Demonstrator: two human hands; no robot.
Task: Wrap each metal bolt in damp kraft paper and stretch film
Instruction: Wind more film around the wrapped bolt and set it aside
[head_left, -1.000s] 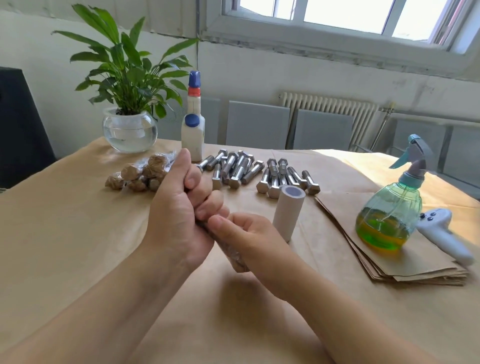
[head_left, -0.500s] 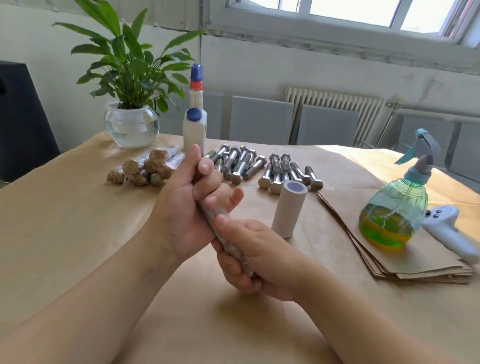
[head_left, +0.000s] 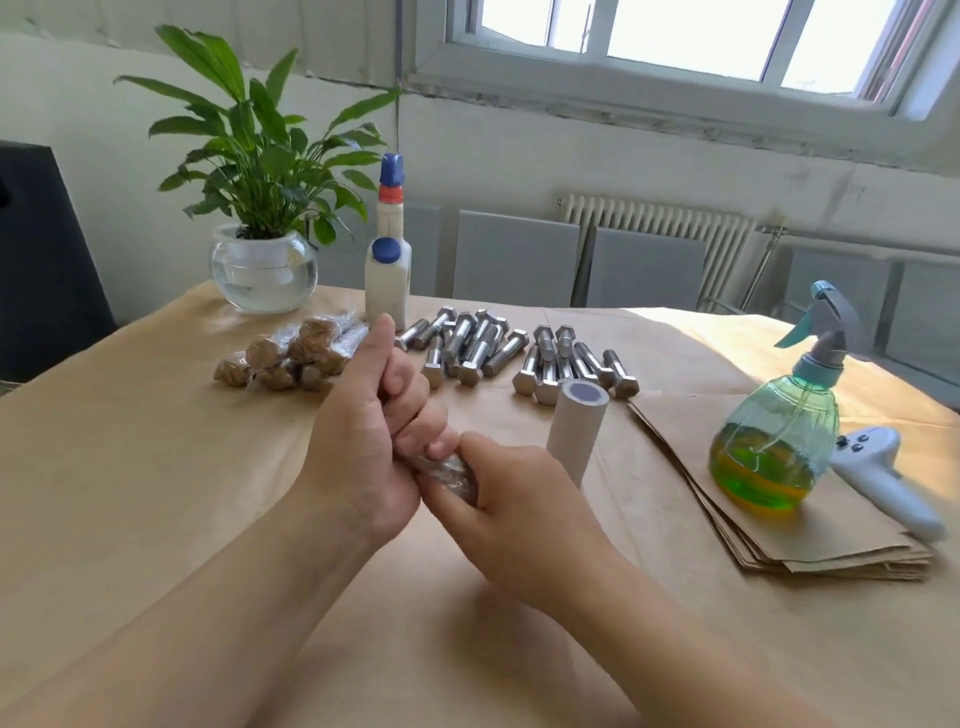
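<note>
Head view, wrapped bolt (head_left: 448, 475) gripped between left hand (head_left: 371, 441), right hand (head_left: 511, 501)

Two bare forearms in frame, entering from the bottom edge, one at each lower corner. No sleeves, cuffs or gloves visible anywhere up to the frame edge. Left hand (head_left: 363, 441) bare: no ring, watch, strap or bracelet at the wrist. Right hand (head_left: 524, 501) likewise bare, no jewellery or tape. Fingernails short, unpainted where visible. No markings or tattoos seen on either arm. Rest of body out of view.
</note>
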